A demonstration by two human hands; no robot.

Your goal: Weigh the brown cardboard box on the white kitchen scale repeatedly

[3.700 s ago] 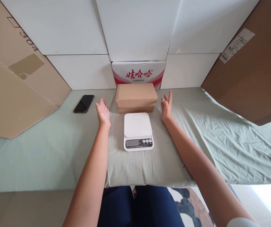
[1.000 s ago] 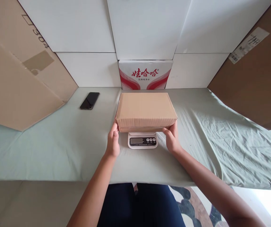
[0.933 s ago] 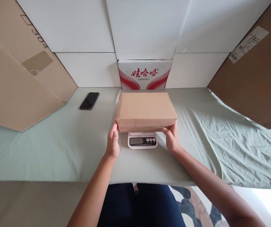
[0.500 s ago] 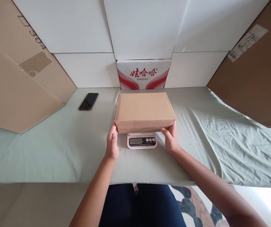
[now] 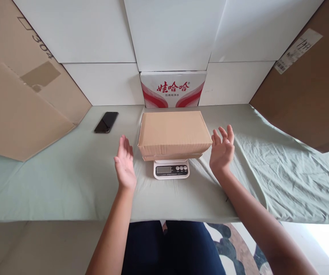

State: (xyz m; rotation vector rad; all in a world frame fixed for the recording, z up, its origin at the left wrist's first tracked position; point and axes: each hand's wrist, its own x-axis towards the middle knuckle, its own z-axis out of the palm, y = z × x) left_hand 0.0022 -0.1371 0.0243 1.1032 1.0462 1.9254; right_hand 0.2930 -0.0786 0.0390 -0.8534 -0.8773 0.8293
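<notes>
- Phone [image 5: 106, 122]: near, beyond and left of left fingers [image 5: 121, 146]
- Red-white carton [image 5: 173, 82]: beyond, between left and right fingers [image 5: 230, 134]
- Cardboard marked 304 [image 5: 21, 103]: left of left fingers
- Labelled cardboard [image 5: 310, 91]: right of right fingers
- White panels [image 5: 175, 34]: beyond all fingers
- Green cloth [image 5: 75, 175]: below fingers

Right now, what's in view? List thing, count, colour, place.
Box: 1, brown, on scale
Scale: 1, white, on cloth
Phone: 1, black, on cloth, left
Cloth: 1, pale green, under scale
Printed carton: 1, white-red, behind box
Large cartons: 2, brown, far left, far right
Panels: 5, white, behind
Floor: 1, multicoloured, below
Trousers: 1, dark blue, below
Forearms: 2, bare, below hands
Left hand: 1, bare, left of box
Right hand: 1, bare, right of box
</notes>
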